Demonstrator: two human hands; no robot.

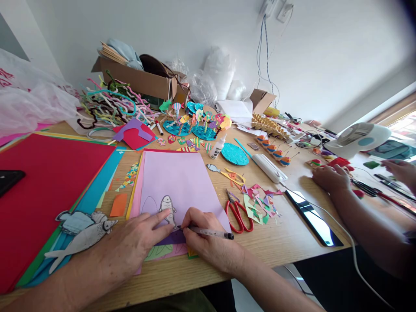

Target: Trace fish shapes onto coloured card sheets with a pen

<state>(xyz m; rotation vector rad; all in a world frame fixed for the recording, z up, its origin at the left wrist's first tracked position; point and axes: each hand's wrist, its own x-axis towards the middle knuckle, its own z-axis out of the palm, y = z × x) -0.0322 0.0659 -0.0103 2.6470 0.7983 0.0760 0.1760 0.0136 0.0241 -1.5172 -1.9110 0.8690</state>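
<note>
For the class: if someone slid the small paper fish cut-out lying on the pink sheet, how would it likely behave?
The fish cut-out looks thin and flat, so it is probably light and floppy. The left hand pins it with a fingertip, suggesting it slides easily on the pink sheet. Being flat, it should not roll.

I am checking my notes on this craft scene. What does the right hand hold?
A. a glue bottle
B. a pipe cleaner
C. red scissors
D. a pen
D: the right hand grips a pen with its tip at the fish cutout on the pink paper; the scissors and the glue bottle lie untouched on the table.
</note>
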